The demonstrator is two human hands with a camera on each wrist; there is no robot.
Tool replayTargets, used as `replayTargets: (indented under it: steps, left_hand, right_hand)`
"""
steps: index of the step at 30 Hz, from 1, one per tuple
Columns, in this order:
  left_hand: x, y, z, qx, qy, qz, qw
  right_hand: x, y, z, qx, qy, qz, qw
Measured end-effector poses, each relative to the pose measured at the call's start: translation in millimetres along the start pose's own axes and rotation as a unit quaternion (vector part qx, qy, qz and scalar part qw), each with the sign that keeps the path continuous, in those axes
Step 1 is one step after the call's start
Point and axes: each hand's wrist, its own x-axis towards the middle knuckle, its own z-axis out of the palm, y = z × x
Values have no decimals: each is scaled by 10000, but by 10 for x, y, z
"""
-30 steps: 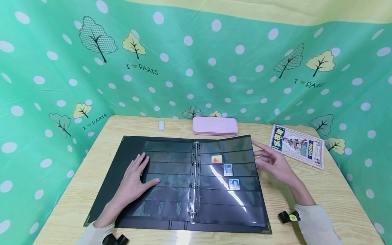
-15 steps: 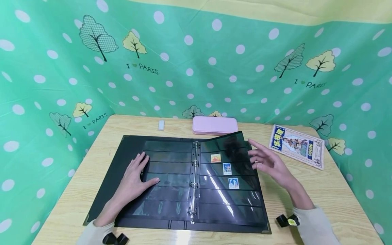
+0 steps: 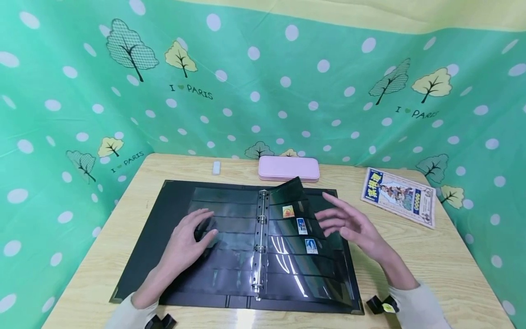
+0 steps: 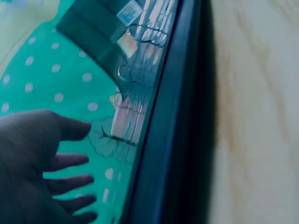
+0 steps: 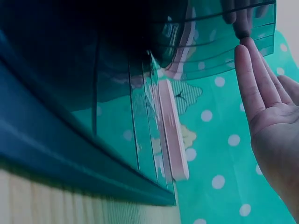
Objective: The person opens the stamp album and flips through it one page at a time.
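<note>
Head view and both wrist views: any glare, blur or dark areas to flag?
Head: white glare streaks cross the right album page, and the table shows a bright reflection at the bottom; left wrist: dim left hand, blurred table; right wrist: upper left nearly black, fingers mirrored in the glossy page.

A black ring-binder stamp album [image 3: 164, 214] with metal-capped corners lies open on the wooden tabletop [image 3: 444, 260]. Its silver ring mechanism [image 3: 260, 237] runs down the middle. The left leaf [image 3: 234, 237], ruled into horizontal pocket strips, lies flat. The glossy right leaf [image 3: 283, 269] is bowed up off the cover, its far outer corner raised and bent toward the rings, light streaking its face; the right hand's [image 3: 357, 230] fingertips touch it. On it three stamps step down and outward in separate strips: an orange-and-yellow stamp [image 3: 288, 211], a narrow blue stamp [image 3: 302, 226] and a blue-and-white stamp [image 3: 311, 246].
</note>
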Motion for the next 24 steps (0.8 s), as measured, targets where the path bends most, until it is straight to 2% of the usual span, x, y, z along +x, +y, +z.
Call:
replayTargets:
  steps: [5,10,16,24]
  left_hand:
    - [14,241,36,-163,-48,407,9990]
    - [-1,544,82,-627,-119,777,9949]
    - [-32,858,132,-1406,-166,1184,9828]
    - [-61,1186,194,-2501,-486,1151,9601]
  right_hand:
    - [48,7,114,183,-333,-277,9989]
    - [101,-29,256,249,-526,-442,9973]
    - [145,-47,422,466,-767,-568,9943]
    - [149,-29,614,756,-876,-653,9911]
